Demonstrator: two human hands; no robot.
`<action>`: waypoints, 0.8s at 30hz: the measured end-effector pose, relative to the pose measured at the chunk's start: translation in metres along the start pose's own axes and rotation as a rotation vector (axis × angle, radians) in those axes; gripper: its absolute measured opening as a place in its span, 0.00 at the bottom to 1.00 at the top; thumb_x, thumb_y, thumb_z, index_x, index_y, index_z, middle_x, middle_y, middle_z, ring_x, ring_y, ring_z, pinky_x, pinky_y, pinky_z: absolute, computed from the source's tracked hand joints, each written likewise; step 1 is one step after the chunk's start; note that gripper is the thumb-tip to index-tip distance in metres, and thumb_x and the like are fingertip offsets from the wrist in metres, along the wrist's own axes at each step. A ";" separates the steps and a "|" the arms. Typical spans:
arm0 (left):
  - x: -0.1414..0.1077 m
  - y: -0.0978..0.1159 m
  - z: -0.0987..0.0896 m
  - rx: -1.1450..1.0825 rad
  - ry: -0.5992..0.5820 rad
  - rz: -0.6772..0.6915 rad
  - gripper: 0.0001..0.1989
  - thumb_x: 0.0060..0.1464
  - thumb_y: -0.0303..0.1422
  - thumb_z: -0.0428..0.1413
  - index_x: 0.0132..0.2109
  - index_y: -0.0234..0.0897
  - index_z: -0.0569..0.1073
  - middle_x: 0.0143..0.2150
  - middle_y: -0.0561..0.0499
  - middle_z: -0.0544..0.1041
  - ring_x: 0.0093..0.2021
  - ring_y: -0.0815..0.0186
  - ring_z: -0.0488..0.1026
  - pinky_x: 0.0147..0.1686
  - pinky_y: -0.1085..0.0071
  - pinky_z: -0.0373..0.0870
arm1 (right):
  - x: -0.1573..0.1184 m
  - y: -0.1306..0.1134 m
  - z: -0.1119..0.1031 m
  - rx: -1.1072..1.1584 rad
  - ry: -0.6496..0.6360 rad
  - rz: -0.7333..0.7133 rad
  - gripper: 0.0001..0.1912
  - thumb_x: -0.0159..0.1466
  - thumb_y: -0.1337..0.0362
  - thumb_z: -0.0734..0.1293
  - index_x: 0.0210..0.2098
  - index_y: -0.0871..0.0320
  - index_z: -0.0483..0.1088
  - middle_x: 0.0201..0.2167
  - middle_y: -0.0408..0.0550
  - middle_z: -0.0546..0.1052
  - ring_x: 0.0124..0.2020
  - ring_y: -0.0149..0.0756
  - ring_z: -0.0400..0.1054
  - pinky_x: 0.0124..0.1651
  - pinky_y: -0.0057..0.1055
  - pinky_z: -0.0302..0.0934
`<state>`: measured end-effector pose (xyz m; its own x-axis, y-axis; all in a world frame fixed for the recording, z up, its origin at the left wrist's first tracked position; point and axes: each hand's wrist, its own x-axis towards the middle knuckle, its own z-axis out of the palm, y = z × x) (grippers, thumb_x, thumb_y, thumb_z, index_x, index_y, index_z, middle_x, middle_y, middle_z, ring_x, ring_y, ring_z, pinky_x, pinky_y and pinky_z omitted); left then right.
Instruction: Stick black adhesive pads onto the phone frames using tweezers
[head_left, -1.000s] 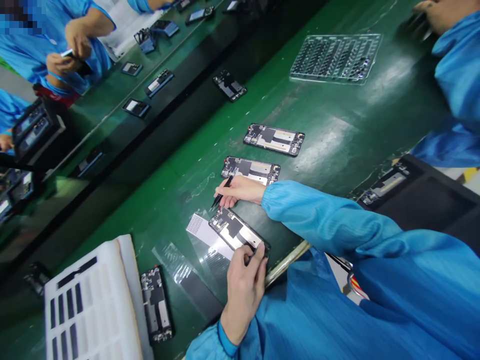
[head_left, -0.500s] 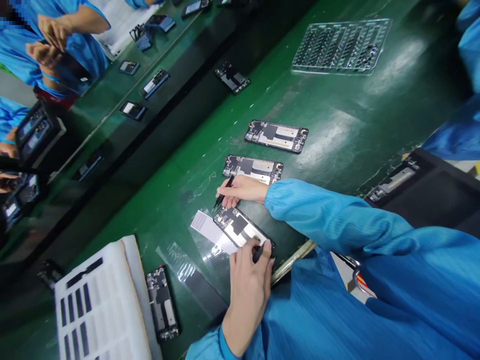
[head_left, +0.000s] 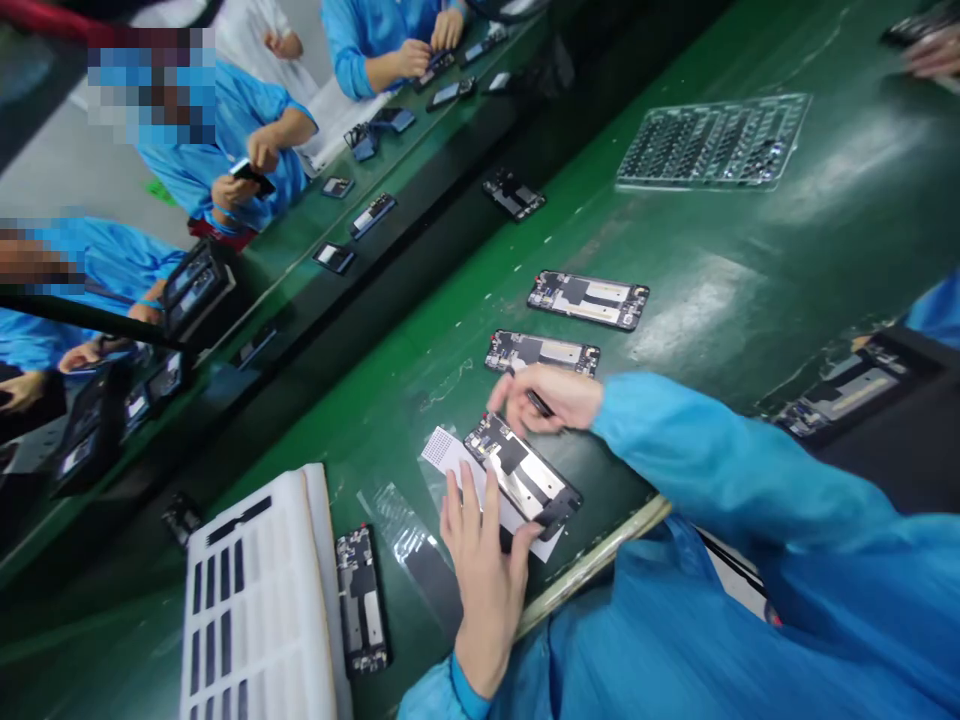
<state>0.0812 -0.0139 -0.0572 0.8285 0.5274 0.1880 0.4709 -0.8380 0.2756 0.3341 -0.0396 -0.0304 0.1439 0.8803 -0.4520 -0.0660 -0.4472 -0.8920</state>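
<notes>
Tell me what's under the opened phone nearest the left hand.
A white strip, dotted at one end, seems to pass under the opened phone. The left hand covers part of the strip; whatever lies beneath the phone's middle is hidden.

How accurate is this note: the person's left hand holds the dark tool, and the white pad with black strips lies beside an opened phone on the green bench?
Wrong hand: the head view shows the dark tool in the person's right hand, not the left hand. The white pad with black strips does lie beside an opened phone on the green bench.
</notes>
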 end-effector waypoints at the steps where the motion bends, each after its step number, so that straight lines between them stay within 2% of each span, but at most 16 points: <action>1: 0.000 -0.003 -0.007 -0.064 0.057 -0.011 0.32 0.64 0.36 0.56 0.71 0.44 0.57 0.72 0.40 0.58 0.73 0.48 0.51 0.65 0.47 0.58 | -0.013 0.002 0.009 -0.307 0.086 0.009 0.15 0.69 0.66 0.54 0.38 0.60 0.71 0.26 0.52 0.80 0.25 0.38 0.75 0.26 0.27 0.62; 3: -0.001 -0.012 -0.021 -0.137 0.163 -0.058 0.26 0.64 0.31 0.54 0.67 0.45 0.64 0.69 0.43 0.65 0.69 0.53 0.59 0.65 0.53 0.61 | -0.036 0.012 0.031 -0.527 0.235 0.016 0.11 0.68 0.61 0.61 0.39 0.62 0.70 0.32 0.60 0.81 0.35 0.47 0.78 0.33 0.32 0.63; 4: -0.002 -0.017 -0.028 -0.150 0.206 -0.091 0.23 0.64 0.30 0.54 0.64 0.45 0.68 0.67 0.44 0.68 0.67 0.55 0.63 0.64 0.55 0.62 | -0.044 0.019 0.043 -0.742 0.314 0.052 0.13 0.69 0.58 0.61 0.41 0.62 0.69 0.32 0.61 0.81 0.35 0.50 0.78 0.33 0.33 0.63; 5: -0.004 -0.023 -0.034 -0.155 0.238 -0.129 0.21 0.63 0.29 0.55 0.62 0.44 0.70 0.65 0.45 0.70 0.66 0.56 0.65 0.64 0.57 0.63 | -0.050 0.027 0.053 -0.880 0.320 0.110 0.13 0.70 0.58 0.61 0.43 0.63 0.68 0.31 0.62 0.81 0.34 0.52 0.79 0.33 0.34 0.62; 8: -0.011 -0.043 -0.042 -0.162 0.257 -0.229 0.16 0.63 0.30 0.55 0.57 0.43 0.74 0.61 0.45 0.73 0.61 0.58 0.70 0.61 0.61 0.67 | -0.055 0.044 0.071 -1.031 0.296 0.156 0.09 0.72 0.65 0.58 0.42 0.63 0.67 0.28 0.61 0.80 0.33 0.52 0.79 0.31 0.33 0.60; 10: -0.018 -0.058 -0.040 -0.161 0.227 -0.250 0.16 0.64 0.31 0.54 0.57 0.42 0.74 0.60 0.45 0.73 0.59 0.59 0.72 0.58 0.63 0.70 | -0.054 0.045 0.071 -1.057 0.258 0.109 0.07 0.70 0.71 0.57 0.41 0.63 0.67 0.28 0.60 0.81 0.33 0.52 0.80 0.30 0.33 0.59; 12: -0.026 -0.070 -0.032 -0.146 0.191 -0.200 0.17 0.65 0.29 0.53 0.59 0.42 0.73 0.61 0.44 0.74 0.58 0.61 0.73 0.58 0.65 0.70 | -0.054 0.037 0.064 -1.094 0.221 0.060 0.07 0.67 0.74 0.58 0.42 0.64 0.67 0.28 0.59 0.81 0.33 0.53 0.80 0.30 0.34 0.59; 14: -0.031 -0.077 -0.019 -0.116 0.164 -0.085 0.18 0.65 0.27 0.51 0.60 0.42 0.71 0.61 0.45 0.74 0.59 0.63 0.73 0.58 0.66 0.70 | -0.049 0.020 0.054 -1.128 0.210 0.008 0.08 0.67 0.74 0.59 0.43 0.64 0.68 0.28 0.58 0.81 0.33 0.54 0.80 0.31 0.34 0.61; 16: -0.031 -0.075 -0.001 -0.070 0.182 0.024 0.21 0.66 0.27 0.50 0.63 0.40 0.68 0.61 0.44 0.74 0.60 0.63 0.72 0.57 0.67 0.70 | -0.032 -0.006 0.042 -1.145 0.209 -0.048 0.08 0.68 0.72 0.60 0.43 0.66 0.70 0.31 0.59 0.81 0.36 0.53 0.80 0.34 0.35 0.64; 17: -0.029 -0.070 0.008 -0.026 0.188 0.074 0.21 0.66 0.28 0.49 0.64 0.42 0.68 0.62 0.44 0.74 0.61 0.61 0.71 0.59 0.63 0.68 | -0.018 -0.022 0.035 -1.150 0.211 -0.073 0.08 0.69 0.71 0.61 0.44 0.66 0.71 0.34 0.61 0.81 0.39 0.53 0.79 0.37 0.36 0.66; 19: -0.022 -0.057 0.027 0.092 0.198 0.136 0.21 0.64 0.31 0.51 0.63 0.47 0.70 0.63 0.47 0.74 0.62 0.54 0.69 0.66 0.49 0.57 | 0.020 -0.060 0.019 -1.169 0.225 -0.103 0.11 0.71 0.65 0.62 0.44 0.66 0.73 0.40 0.63 0.80 0.43 0.50 0.78 0.41 0.35 0.68; 21: -0.015 -0.044 0.039 0.183 0.220 0.147 0.22 0.61 0.35 0.56 0.62 0.51 0.71 0.63 0.49 0.74 0.64 0.47 0.67 0.68 0.37 0.42 | 0.062 -0.098 0.004 -1.190 0.245 -0.104 0.12 0.71 0.61 0.65 0.45 0.65 0.74 0.44 0.58 0.79 0.44 0.45 0.76 0.45 0.38 0.70; 22: -0.013 -0.040 0.043 0.208 0.234 0.140 0.22 0.60 0.36 0.57 0.60 0.52 0.72 0.62 0.49 0.75 0.64 0.45 0.66 0.67 0.33 0.37 | 0.081 -0.114 -0.003 -1.196 0.263 -0.105 0.15 0.70 0.59 0.67 0.50 0.62 0.72 0.48 0.52 0.77 0.45 0.41 0.75 0.47 0.41 0.71; 24: -0.015 -0.041 0.042 0.217 0.253 0.101 0.19 0.59 0.34 0.58 0.57 0.53 0.75 0.60 0.50 0.76 0.63 0.45 0.68 0.67 0.31 0.36 | 0.109 -0.136 -0.014 -1.196 0.309 -0.136 0.17 0.70 0.59 0.68 0.54 0.61 0.70 0.52 0.52 0.74 0.47 0.42 0.73 0.48 0.43 0.71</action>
<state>0.0624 0.0070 -0.1110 0.7857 0.4355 0.4393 0.4662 -0.8837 0.0422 0.3728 0.1150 0.0412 0.3163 0.9291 -0.1916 0.8851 -0.3617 -0.2928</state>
